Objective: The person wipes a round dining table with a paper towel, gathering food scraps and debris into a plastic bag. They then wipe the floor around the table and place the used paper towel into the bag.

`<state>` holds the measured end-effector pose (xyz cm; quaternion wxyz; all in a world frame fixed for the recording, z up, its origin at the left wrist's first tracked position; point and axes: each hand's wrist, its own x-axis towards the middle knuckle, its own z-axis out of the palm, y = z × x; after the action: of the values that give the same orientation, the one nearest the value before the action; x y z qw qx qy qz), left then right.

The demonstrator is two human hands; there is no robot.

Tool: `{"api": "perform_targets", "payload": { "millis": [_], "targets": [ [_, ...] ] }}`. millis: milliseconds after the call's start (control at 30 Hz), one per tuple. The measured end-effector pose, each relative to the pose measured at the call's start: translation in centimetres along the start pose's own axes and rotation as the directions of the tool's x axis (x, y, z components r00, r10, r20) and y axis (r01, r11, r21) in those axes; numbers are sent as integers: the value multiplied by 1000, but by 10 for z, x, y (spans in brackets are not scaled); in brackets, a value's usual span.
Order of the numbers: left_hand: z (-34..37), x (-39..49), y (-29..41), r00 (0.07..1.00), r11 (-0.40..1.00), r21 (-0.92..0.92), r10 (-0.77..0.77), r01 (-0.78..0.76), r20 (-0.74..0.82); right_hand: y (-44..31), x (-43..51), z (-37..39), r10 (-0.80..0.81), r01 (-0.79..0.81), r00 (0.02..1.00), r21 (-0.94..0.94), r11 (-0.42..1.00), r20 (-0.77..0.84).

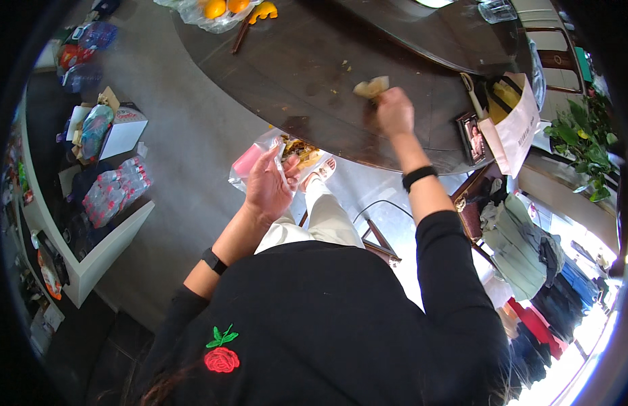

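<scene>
My left hand point(269, 189) holds a clear plastic bag point(237, 180) by its edge, just below the rim of the dark round table point(293, 66). Inside the bag are brown and yellow food scraps point(299, 151) and something pink point(247, 160). Above the tabletop, my right hand point(396, 112) grips a crumpled, yellowish-white piece point(372, 88) that looks like tissue. Small crumbs point(346, 63) lie on the wood near it.
At the table's far left sit a bag of oranges point(215, 8), orange peel point(263, 11) and a dark stick point(240, 36). A phone point(471, 138) and a pale paper bag point(514, 127) stand at the right. Bottled water point(116, 190) is at far left; clothes point(514, 248) hang at right.
</scene>
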<state>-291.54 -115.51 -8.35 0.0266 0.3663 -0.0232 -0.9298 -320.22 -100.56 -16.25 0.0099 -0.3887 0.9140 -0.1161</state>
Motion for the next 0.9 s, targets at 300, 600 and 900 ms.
{"api": "perform_targets", "payload": {
  "millis": [300, 600, 900],
  "targets": [
    [-3, 6, -2, 1000, 1000, -10, 2, -1, 19, -1, -3, 6, -10, 15, 996, 56, 998, -83],
    [0, 4, -6, 1000, 1000, 21, 12, -12, 2, -6, -2, -1, -44, 29, 986, 93, 995, 159],
    [-1, -2, -14, 1000, 1000, 22, 10, -9, -20, 3, 9, 5, 108, -112, 993, 101, 989, 45]
  ]
}}
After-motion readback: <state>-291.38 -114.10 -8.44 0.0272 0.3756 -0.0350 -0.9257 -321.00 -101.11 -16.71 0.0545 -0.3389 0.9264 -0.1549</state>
